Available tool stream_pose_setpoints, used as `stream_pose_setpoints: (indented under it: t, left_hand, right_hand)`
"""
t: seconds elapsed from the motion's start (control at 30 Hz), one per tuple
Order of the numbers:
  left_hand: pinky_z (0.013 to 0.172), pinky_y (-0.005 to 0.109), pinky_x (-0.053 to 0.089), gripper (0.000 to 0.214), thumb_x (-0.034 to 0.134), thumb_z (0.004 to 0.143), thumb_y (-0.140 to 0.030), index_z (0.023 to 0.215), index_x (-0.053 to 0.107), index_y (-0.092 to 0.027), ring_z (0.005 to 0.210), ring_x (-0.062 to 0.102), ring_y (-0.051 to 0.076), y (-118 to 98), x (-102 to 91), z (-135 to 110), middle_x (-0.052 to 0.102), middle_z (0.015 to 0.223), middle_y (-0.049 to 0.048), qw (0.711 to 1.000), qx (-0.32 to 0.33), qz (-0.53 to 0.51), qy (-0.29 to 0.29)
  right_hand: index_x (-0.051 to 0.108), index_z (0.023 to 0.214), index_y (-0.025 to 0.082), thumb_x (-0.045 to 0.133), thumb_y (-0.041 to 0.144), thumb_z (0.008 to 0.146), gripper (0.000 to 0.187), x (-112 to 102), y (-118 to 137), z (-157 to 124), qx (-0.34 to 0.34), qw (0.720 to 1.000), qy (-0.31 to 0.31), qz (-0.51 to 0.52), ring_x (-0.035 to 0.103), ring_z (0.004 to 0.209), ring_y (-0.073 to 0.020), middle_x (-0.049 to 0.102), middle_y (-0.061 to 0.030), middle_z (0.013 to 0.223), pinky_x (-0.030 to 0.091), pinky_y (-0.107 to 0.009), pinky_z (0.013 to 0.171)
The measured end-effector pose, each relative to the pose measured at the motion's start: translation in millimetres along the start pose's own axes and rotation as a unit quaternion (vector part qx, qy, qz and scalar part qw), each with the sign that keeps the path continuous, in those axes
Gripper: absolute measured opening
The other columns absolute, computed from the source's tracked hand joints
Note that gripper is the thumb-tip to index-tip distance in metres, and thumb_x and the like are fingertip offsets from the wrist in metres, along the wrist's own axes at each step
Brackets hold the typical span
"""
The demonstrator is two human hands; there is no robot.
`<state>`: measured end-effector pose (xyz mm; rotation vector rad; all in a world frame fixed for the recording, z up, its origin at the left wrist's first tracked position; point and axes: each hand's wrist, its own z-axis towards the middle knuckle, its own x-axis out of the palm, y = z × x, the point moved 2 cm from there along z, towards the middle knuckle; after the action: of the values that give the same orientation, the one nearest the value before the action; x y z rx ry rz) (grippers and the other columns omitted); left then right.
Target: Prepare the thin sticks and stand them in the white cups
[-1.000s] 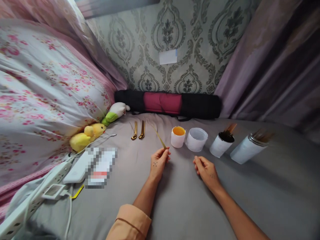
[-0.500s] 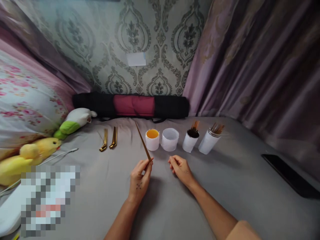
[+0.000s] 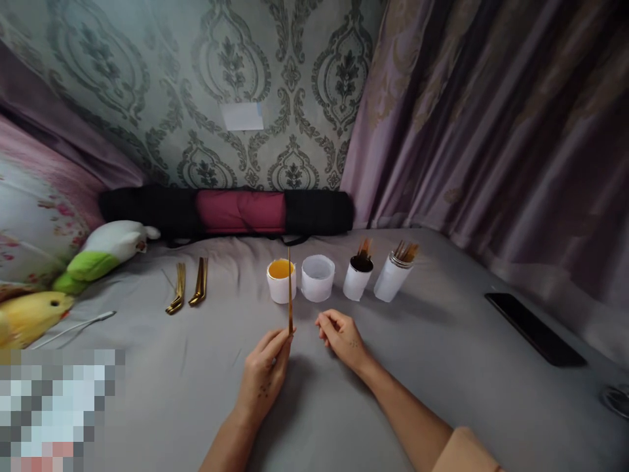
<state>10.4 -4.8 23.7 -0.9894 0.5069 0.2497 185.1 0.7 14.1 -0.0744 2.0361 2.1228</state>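
My left hand (image 3: 268, 367) is closed around the lower end of a thin, tapered brown-gold stick (image 3: 290, 295). The stick points nearly straight up and passes in front of the right side of a white cup with a yellow-orange inside (image 3: 282, 292). My right hand (image 3: 341, 335) is closed, fingers curled and thumb pressed in; anything inside it is hidden. Just beyond it stands a wide white cup (image 3: 318, 282). Farther right are a white cup with a dark inside (image 3: 358, 282) and a leaning white holder (image 3: 392, 283), both with thin brownish sticks poking out.
Two bundles of gold-coloured bent pieces (image 3: 177, 288) lie at the left. A black phone (image 3: 535, 328) rests at the right on the grey sheet (image 3: 442, 393). Plush toys (image 3: 105, 249) and a white cable (image 3: 81, 324) are at the left. A black and maroon roll (image 3: 240, 211) lies along the wall.
The view has turned rightward, so things sit farther left. In my left hand, the stick has swung from leaning left to nearly upright. My right hand stays closed.
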Motion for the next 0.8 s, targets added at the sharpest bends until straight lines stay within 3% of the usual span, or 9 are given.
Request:
stream_pose_setpoints:
  t: [0.4,0.8]
  left_hand:
    - [0.078,0.022,0.045,0.03,0.04,0.085,-0.016,0.108,0.056,-0.023,0.086,0.057,0.013,2,6.6,-2,0.059,0.096,0.0073,0.995,0.074,0.044,0.046]
    - [0.075,0.021,0.044,0.032,0.037,0.085,-0.016,0.112,0.053,-0.023,0.085,0.056,0.012,2,8.4,-5,0.058,0.095,0.0069,0.989,0.079,0.071,0.105]
  right_hand:
    - [0.059,0.082,0.016,0.043,0.043,0.082,0.032,1,7,-3,-0.015,0.999,0.021,0.037,0.043,0.044,-0.0059,0.05,0.0028,0.057,0.035,-0.018,0.042]
    - [0.057,0.086,0.017,0.045,0.038,0.081,0.025,1,13,-4,-0.018,0.997,0.029,0.07,0.041,0.043,-0.0059,0.049,0.0029,0.057,0.035,-0.019,0.042]
